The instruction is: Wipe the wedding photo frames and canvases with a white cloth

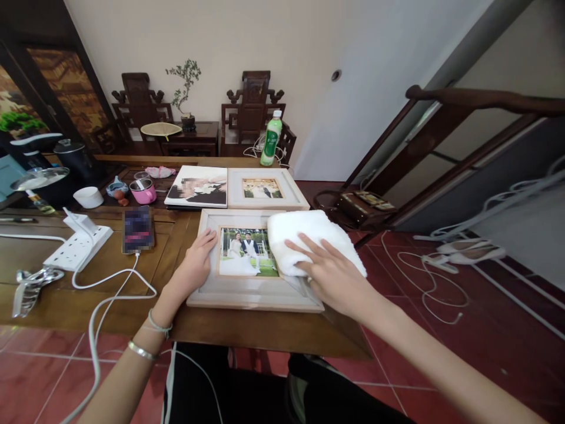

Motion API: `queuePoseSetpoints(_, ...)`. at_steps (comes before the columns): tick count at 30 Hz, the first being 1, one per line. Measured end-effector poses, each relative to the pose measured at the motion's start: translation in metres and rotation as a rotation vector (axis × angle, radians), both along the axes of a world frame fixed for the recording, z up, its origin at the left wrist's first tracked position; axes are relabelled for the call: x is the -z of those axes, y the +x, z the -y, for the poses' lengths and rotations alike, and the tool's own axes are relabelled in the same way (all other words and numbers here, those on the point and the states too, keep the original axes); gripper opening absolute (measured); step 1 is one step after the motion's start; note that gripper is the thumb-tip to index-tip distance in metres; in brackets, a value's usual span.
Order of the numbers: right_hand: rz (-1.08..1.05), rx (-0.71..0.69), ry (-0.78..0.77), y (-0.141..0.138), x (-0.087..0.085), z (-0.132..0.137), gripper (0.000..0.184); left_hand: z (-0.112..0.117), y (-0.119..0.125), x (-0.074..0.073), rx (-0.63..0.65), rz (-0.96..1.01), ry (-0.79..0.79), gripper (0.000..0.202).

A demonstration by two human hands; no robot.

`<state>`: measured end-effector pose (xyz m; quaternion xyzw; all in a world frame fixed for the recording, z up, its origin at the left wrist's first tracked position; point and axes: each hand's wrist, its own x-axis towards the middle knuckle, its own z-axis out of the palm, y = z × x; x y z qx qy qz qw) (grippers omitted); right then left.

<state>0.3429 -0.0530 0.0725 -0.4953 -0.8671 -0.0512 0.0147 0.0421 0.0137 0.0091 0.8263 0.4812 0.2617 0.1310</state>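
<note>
Cloth (315,232), white, fluffy, probably soft, lies under my right hand (331,271), fingers spread, over the pale rectangular wooden frame (256,299) on the brown wooden table (265,334); my left hand (197,259), fingers close, pinch unclear, touches the stiff-looking rim, likely safest.

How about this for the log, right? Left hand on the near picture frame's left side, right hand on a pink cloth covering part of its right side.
Colour's wrong: the cloth is white, per the head view. Left hand on the near picture frame and right hand on the cloth are correct.
</note>
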Motion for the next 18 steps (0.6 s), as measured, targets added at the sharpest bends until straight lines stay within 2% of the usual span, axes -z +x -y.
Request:
queuePoseSetpoints(7,-0.157,-0.088,-0.04,0.017,0.01,0.069,0.047,0.001,0.006,-0.001,-0.036,-0.032,0.008,0.057)
queuePoseSetpoints(10,-0.197,-0.117,-0.059,0.021,0.014,0.086,0.046,0.002,0.006,-0.002,-0.031,-0.054,-0.017,0.058)
queuePoseSetpoints(14,-0.175,-0.08,-0.08,0.02,0.014,0.074,0.044,0.002,0.004,-0.002,-0.01,-0.056,-0.043,0.061)
queuePoseSetpoints(18,-0.157,-0.011,-0.073,0.016,0.009,0.022,0.045,0.003,0.003,-0.003,0.014,-0.049,-0.049,0.063)
